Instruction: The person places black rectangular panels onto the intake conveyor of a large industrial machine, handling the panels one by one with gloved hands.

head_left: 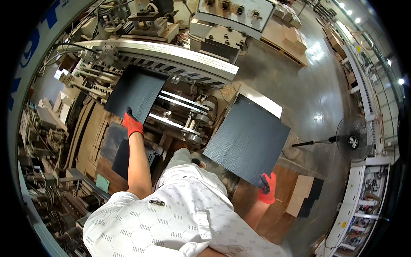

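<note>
Both of my hands wear red work gloves with dark grip patches. My left hand is closed on the near edge of a black textured panel, its thumb on top and the other fingers partly hidden. That panel lies at the machine, under its long metal beam. My right hand pinches the near right corner of a second black textured panel, thumb on the upper face. This second panel lies over a pale sheet, which shows along its far edge. What supports it underneath is hidden.
Metal rollers and rails sit between the panels. A control box stands at the back. To the right are a black fan, a stack of boards on a pallet, and loose panels on brown board.
</note>
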Demonstrator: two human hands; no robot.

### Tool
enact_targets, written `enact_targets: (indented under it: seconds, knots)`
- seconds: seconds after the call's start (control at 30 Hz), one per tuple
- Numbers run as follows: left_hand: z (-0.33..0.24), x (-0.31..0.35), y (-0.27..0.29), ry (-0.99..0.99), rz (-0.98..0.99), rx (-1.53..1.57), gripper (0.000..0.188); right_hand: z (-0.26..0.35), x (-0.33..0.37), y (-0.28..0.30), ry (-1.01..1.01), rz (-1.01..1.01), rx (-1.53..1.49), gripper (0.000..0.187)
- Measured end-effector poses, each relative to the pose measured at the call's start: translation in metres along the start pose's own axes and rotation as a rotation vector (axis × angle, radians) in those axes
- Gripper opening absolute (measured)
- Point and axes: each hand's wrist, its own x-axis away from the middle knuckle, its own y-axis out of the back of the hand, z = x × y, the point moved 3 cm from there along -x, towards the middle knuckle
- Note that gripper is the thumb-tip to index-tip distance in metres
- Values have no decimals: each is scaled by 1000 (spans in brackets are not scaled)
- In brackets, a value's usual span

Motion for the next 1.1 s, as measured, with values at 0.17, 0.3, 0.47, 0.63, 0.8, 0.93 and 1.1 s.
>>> enact_targets:
  seconds: [0.17, 0.3, 0.47, 0.63, 0.8, 0.93, 1.1]
  knots:
    - [-15, 8, 11, -64, 94, -135, 35, 25, -13, -8, 462, 20, 251, 31]
    - [-7, 17, 5, -67, 19, -216, 38, -14, -26, 19, 508, 87, 395, 34]
    - [-2, 4, 8, -41, 114, -11, 38, 5, -68, -14, -158, -34, -15, 51]
    - [-3, -14, 10, -79, 124, -16, 43, 35, -83, -34, -246, -10, 116, 60]
    - [2, -8, 1, -72, 108, -56, 44, 45, -83, -32, -313, -79, 168, 60]
    - [-8, -4, 14, -293, 207, -310, 41, 87, -81, -36, -136, -187, 1001, 70]
    - [-6, 10, 11, -41, 135, -66, 46, 95, -98, -53, 173, -263, 836, 64]
